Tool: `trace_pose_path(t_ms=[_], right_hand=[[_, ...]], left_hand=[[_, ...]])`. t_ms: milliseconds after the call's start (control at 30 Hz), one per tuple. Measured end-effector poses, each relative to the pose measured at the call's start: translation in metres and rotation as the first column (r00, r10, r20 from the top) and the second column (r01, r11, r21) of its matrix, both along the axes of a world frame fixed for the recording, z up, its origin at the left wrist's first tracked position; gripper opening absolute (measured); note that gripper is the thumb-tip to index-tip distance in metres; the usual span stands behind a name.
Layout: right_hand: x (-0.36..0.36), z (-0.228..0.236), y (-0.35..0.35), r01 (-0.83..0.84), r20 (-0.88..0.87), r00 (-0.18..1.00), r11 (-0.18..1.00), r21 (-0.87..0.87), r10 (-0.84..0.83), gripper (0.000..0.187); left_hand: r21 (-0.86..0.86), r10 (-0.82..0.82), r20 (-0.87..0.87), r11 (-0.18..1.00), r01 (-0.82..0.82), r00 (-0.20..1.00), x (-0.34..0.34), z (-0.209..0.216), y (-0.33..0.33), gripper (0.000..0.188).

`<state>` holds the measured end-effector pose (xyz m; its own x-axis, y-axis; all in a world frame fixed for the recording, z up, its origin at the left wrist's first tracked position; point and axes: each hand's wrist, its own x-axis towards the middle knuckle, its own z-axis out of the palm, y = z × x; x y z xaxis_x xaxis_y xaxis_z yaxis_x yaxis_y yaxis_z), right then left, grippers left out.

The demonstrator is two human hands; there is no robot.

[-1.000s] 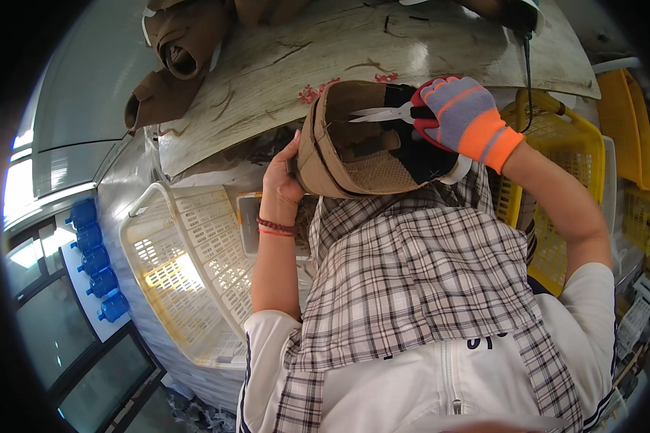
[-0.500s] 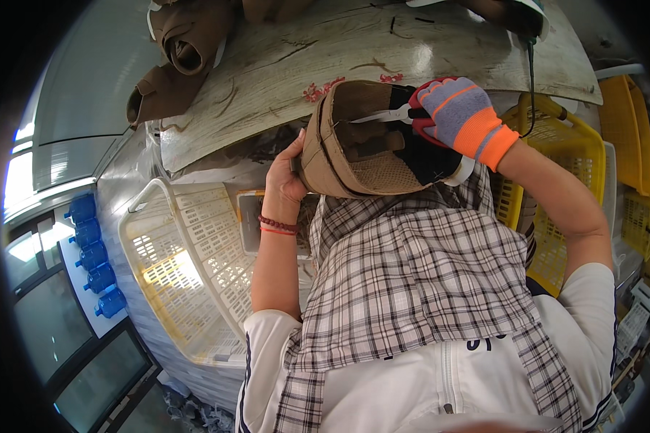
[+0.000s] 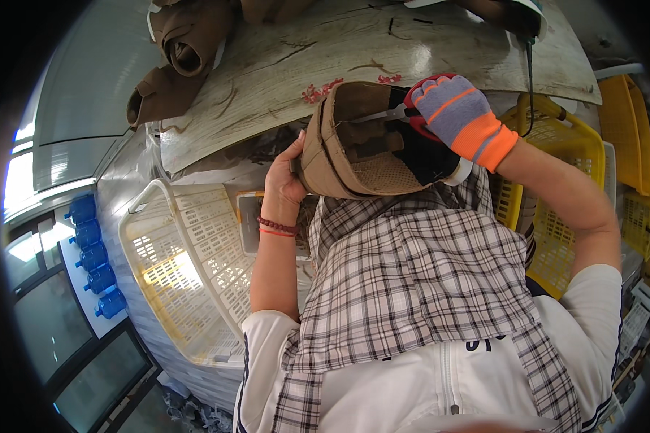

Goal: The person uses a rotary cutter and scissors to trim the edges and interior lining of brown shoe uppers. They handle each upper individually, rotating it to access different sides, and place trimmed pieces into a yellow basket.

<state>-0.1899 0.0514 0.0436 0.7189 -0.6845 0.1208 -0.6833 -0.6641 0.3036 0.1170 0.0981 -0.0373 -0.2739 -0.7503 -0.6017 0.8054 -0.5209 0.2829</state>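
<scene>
My bare left hand [image 3: 289, 173] grips the left side of a brown boot upper [image 3: 321, 155], its fingers partly hidden behind the piece. The upper's opening faces me, showing a mesh lining and dark inner parts. In a purple and orange glove, my right hand [image 3: 455, 108] is closed on the red handles of a pair of scissors [image 3: 393, 113]. The blades point left into the opening, near its upper edge; whether they touch the material I cannot tell.
More brown uppers [image 3: 184, 54] lie on the worktable [image 3: 282, 68] at the far left, among thread scraps. A white basket [image 3: 188, 267] stands at my left, a yellow one [image 3: 567, 151] at my right. A black cable [image 3: 531, 86] hangs over the table's right edge.
My right hand and the scissors have shifted slightly, with the elbow moving outward to the right. The left hand and the boot upper stay nearly where they were.
</scene>
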Motion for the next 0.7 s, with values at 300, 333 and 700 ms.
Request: trace_pose_path(t_ms=[300,333,700], right_hand=[[0.013,-0.006,0.003,0.089,-0.023,0.996,0.992,0.09,-0.087,0.018],[0.01,-0.007,0.004,0.152,-0.013,0.988,0.97,0.187,-0.152,0.021],[0.01,0.003,0.001,0.385,-0.11,0.878,0.55,0.741,-0.467,0.046]], left_hand=[[0.018,0.009,0.058,1.0,-0.01,0.998,-0.003,0.004,0.004,0.028],[0.017,0.008,0.05,1.0,-0.009,0.999,-0.002,0.002,0.003,0.029],[-0.076,-0.056,0.025,0.995,0.058,0.998,-0.001,0.007,0.006,0.032]])
